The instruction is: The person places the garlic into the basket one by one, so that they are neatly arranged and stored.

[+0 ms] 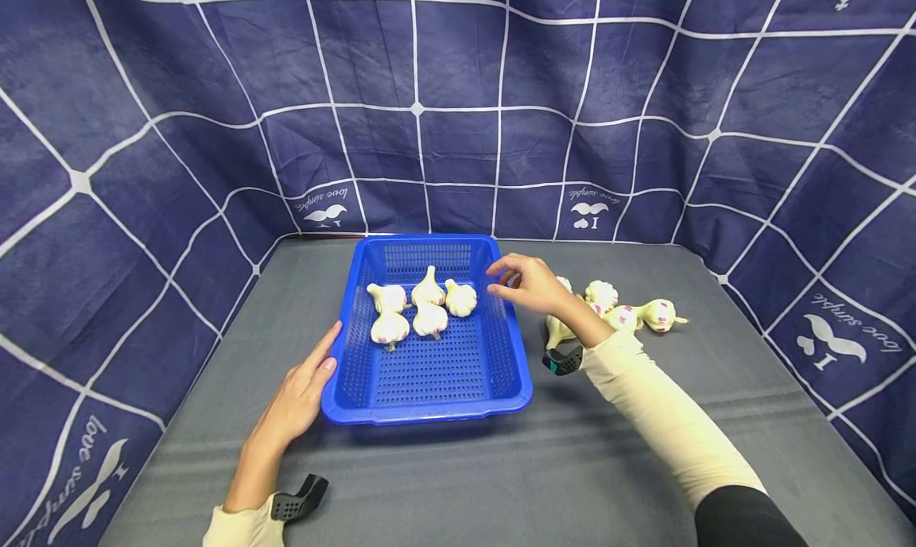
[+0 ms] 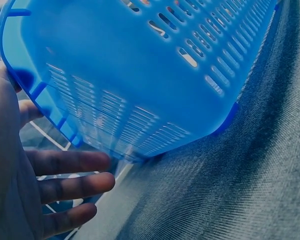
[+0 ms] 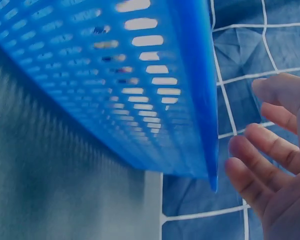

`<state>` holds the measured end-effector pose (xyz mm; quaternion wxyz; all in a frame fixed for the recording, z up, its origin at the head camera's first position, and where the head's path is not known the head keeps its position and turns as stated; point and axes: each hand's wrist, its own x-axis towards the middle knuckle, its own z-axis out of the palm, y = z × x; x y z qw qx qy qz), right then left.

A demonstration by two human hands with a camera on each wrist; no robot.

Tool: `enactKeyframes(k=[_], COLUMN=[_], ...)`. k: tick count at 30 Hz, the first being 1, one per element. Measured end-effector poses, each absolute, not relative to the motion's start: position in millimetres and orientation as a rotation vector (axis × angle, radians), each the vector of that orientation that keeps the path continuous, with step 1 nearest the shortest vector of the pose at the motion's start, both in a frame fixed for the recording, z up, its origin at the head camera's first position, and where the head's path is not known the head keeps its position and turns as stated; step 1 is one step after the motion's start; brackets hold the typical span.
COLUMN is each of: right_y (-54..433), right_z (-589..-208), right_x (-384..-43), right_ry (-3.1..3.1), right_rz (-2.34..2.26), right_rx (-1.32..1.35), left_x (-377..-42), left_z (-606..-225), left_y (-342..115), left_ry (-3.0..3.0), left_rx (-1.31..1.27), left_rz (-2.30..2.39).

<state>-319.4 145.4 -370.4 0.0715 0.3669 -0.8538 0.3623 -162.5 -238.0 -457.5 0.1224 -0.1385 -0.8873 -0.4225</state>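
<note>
A blue plastic basket (image 1: 428,413) with slotted walls stands on the grey surface, several garlic bulbs (image 1: 430,320) lying inside toward its far half. My left hand (image 1: 296,396) is at the basket's left rim, touching it with the thumb and index finger; in the left wrist view the other fingers (image 2: 77,187) extend loosely below the rim. Just beyond the right rim hovers my right hand (image 1: 533,286), its fingers slightly bent and nothing in its grasp. The right wrist view shows a gap between those fingers (image 3: 255,167) and the basket wall (image 3: 190,100).
More garlic bulbs (image 1: 657,315) are heaped on the grey tabletop (image 1: 429,483) right of the basket, partly hidden behind my right forearm. A dark blue cloth (image 1: 458,149) with white grid lines hangs behind and along both sides.
</note>
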Motion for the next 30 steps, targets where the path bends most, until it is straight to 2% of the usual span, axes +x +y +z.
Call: enactKeyframes(k=[30], right_y=[236], right_z=[-413], right_x=[-305], right_ry=[-2.625], right_rz=[1.166], right_rx=[0.82], left_x=[-163], left_z=[-458], left_y=[-238], left_ry=[-2.59], left_rx=[-0.386], left_rz=[-1.223])
